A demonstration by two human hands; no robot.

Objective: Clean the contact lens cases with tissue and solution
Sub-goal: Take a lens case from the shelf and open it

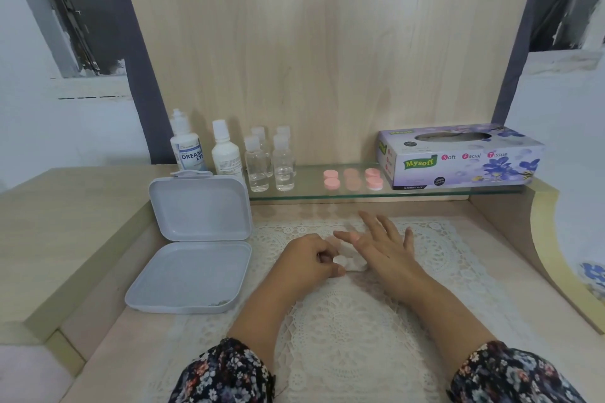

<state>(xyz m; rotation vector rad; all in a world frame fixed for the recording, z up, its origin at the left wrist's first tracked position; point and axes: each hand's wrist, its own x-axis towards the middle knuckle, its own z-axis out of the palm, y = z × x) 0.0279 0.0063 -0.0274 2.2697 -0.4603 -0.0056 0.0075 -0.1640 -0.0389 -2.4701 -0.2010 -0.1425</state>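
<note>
My left hand (311,260) is curled with its fingertips pinched on a crumpled white tissue (352,260) that lies on the lace mat (343,321). My right hand (381,240) lies flat beside it, fingers spread, its thumb side touching the tissue. Several pink contact lens cases (353,179) sit in pairs on the glass shelf (311,196). Two white solution bottles (186,144) (226,149) stand at the shelf's left end. A purple tissue box (458,157) stands at its right end.
An open grey plastic box (196,245) lies to the left of the mat, lid propped up. Several small clear bottles (270,160) stand on the shelf beside the solution. A wooden back panel (327,59) rises behind the shelf, and raised wooden ledges flank the table.
</note>
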